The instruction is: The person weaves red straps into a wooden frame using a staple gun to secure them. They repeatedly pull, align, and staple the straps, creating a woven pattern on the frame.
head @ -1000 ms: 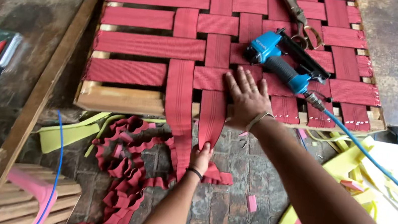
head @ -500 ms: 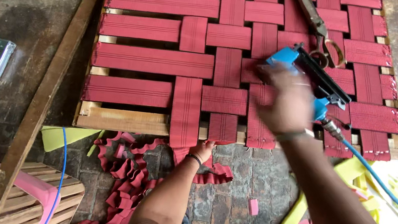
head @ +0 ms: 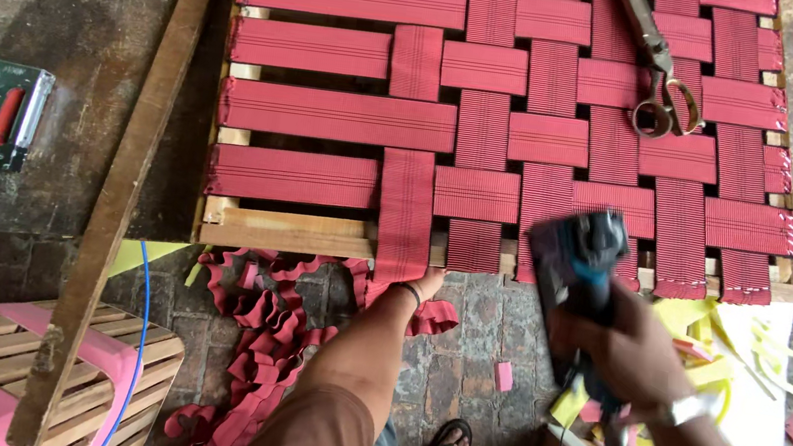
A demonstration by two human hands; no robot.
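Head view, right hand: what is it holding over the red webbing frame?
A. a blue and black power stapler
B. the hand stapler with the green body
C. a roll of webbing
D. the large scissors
A: the right hand grips a blue and black power stapler at the frame's near edge, while the scissors lie on the webbing and the green hand stapler sits off to the left.

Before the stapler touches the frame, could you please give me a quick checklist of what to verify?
1. Left hand grips the red webbing strap below the frame's near rail: ok.
2. Right hand holds the blue pneumatic stapler: ok.
3. Stapler nose over the strap: not ok, it is off to the right.
4. Strap taut: cannot tell.
5. Scissors away from the work spot: ok.
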